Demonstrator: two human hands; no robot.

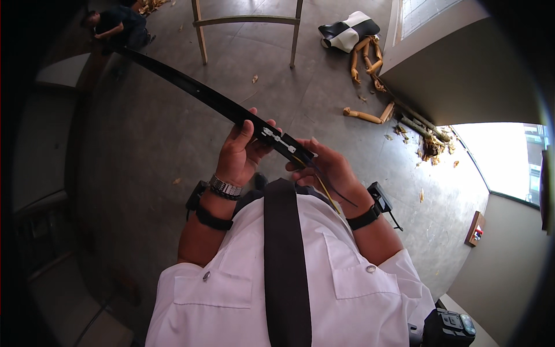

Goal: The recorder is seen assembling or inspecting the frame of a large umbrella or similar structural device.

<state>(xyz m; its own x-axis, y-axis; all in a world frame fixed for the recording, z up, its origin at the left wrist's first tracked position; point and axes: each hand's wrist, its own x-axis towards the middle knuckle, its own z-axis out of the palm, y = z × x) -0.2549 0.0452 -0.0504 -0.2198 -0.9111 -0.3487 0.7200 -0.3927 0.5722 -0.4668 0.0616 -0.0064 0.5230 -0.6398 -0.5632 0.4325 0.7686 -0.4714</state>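
A long black rail (214,101) runs from in front of my chest toward the far left. My left hand (240,147) grips it near its close end, thumb on top and fingers round the far side. At that end my right hand (329,170) is closed on the rail, its fingers partly hidden beneath. Between the hands, a white connector fitting (278,140) lies along the rail's upper face. A yellow wire (326,192) and a dark wire (341,189) trail from the end, past my right hand.
At the far left a person (124,29) crouches near the rail's far end. A wooden frame (247,21) stands ahead on the grey floor. Wooden mannequin arms (370,115), a black-and-white checked piece (350,30) and dry leaves (433,148) lie to the right, near the wall.
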